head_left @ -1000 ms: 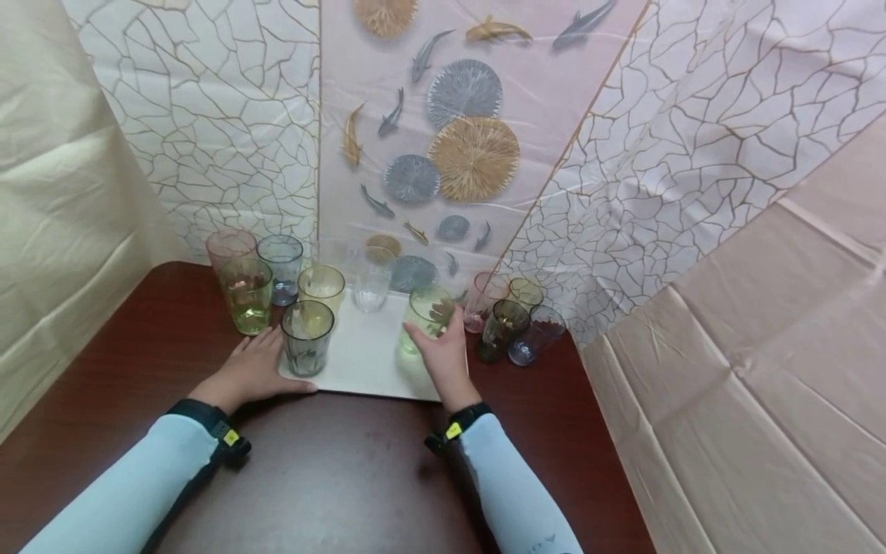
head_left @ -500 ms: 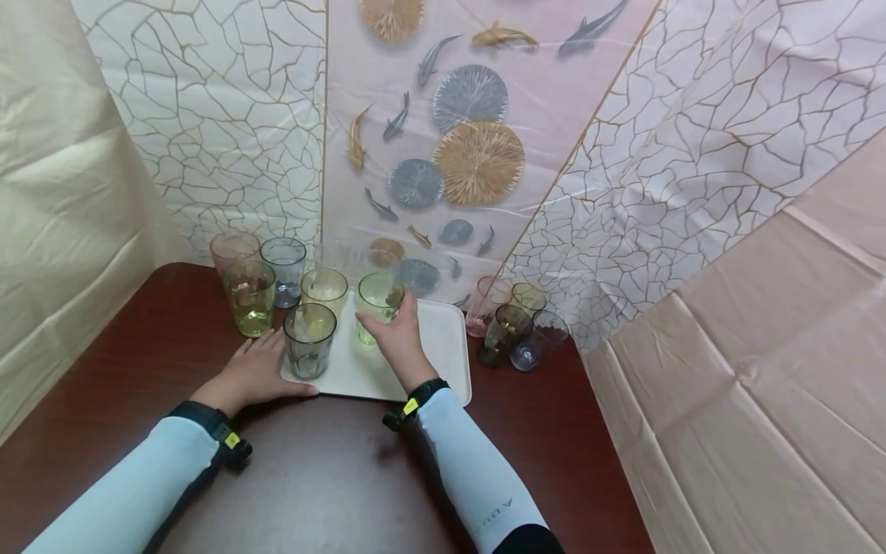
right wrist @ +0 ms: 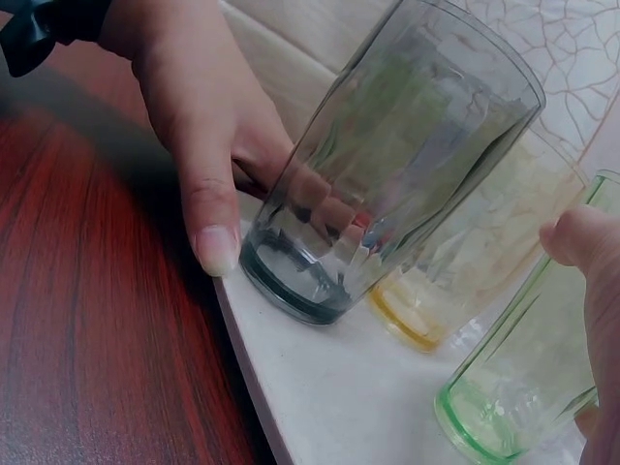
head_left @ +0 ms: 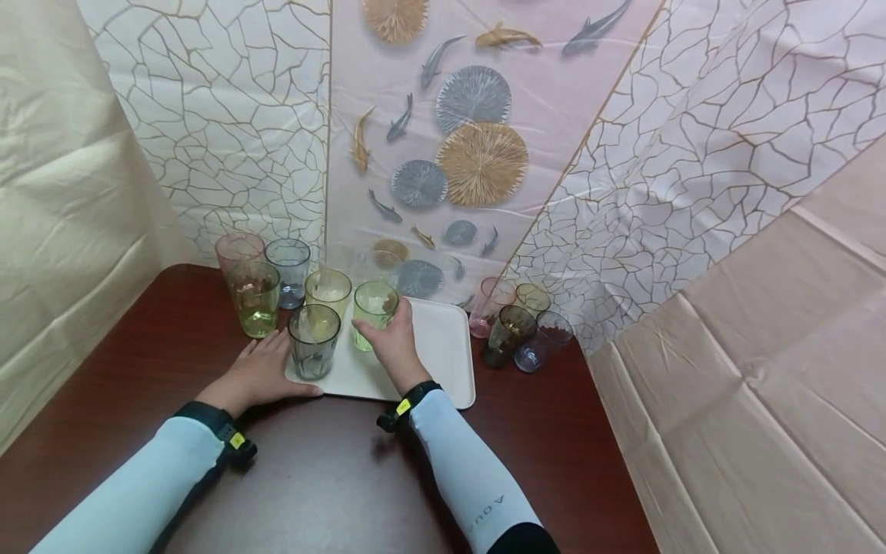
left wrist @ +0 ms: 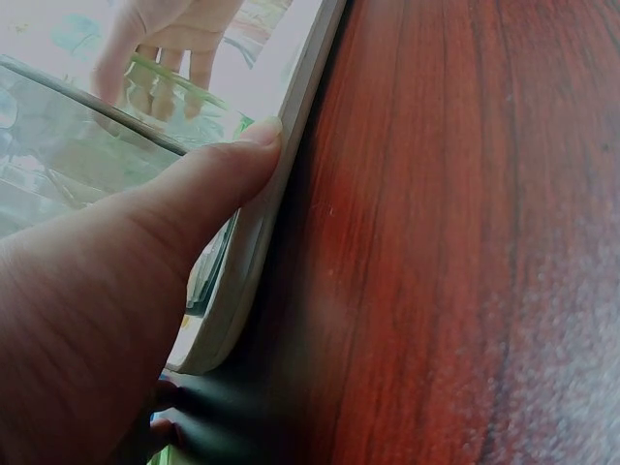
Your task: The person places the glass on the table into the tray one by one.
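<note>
My right hand point(head_left: 398, 342) grips a light green glass point(head_left: 372, 308) between thumb and fingers, upright at the white tray point(head_left: 446, 350). The right wrist view shows the base of this green glass point(right wrist: 475, 421) close to the tray's surface. At the tray's front left corner, my left hand point(head_left: 259, 373) rests with its fingers extended along the side and its thumb point(left wrist: 218, 179) on the front rim. Beside it on the tray stands a grey glass point(head_left: 314, 350), with a yellow glass point(head_left: 328, 285) behind. Clear glass rims show faintly at the back, partly hidden.
Left of the tray stand a taller green glass point(head_left: 256, 304), a pink glass point(head_left: 238, 250) and a blue glass point(head_left: 291, 269). On the right are pink point(head_left: 487, 312), yellow point(head_left: 533, 296), dark point(head_left: 508, 338) and blue point(head_left: 543, 346) glasses. Patterned cloth point(head_left: 450, 154) hangs behind the table.
My right hand has moved left across the tray with the light green glass, then slightly lower and nearer. The left hand has kept its place at the tray's corner.
</note>
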`<action>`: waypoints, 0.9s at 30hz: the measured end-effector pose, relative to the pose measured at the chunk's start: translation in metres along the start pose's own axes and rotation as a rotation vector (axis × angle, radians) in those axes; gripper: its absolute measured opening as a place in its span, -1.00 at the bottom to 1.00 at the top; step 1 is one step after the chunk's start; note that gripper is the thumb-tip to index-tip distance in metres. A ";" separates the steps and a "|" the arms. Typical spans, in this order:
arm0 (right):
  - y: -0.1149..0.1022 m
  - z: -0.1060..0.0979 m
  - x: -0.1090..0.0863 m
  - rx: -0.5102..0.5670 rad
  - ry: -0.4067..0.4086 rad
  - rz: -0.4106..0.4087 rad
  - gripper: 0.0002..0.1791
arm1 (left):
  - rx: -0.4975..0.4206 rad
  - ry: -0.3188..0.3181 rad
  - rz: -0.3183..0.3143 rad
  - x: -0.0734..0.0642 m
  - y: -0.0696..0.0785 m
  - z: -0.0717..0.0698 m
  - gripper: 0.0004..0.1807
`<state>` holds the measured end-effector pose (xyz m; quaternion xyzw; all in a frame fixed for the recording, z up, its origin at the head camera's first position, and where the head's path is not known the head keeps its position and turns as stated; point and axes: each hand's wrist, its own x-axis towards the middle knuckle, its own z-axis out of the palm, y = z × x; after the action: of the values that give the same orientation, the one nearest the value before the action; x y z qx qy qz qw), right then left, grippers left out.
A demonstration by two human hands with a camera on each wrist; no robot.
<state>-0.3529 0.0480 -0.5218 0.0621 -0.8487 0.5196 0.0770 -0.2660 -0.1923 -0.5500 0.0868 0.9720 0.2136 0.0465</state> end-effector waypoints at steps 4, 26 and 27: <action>0.001 0.000 0.001 -0.018 -0.006 0.005 0.13 | -0.003 0.000 0.007 0.000 0.001 0.000 0.58; 0.069 -0.132 -0.062 0.113 0.310 -0.188 -0.40 | -0.011 -0.016 -0.003 0.003 -0.002 0.003 0.63; 0.078 -0.147 -0.066 0.103 0.374 -0.187 -0.49 | -0.008 -0.019 -0.006 0.003 -0.002 0.003 0.63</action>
<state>-0.2931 0.2165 -0.5368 0.0473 -0.7823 0.5555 0.2777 -0.2691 -0.1927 -0.5538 0.0855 0.9709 0.2166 0.0568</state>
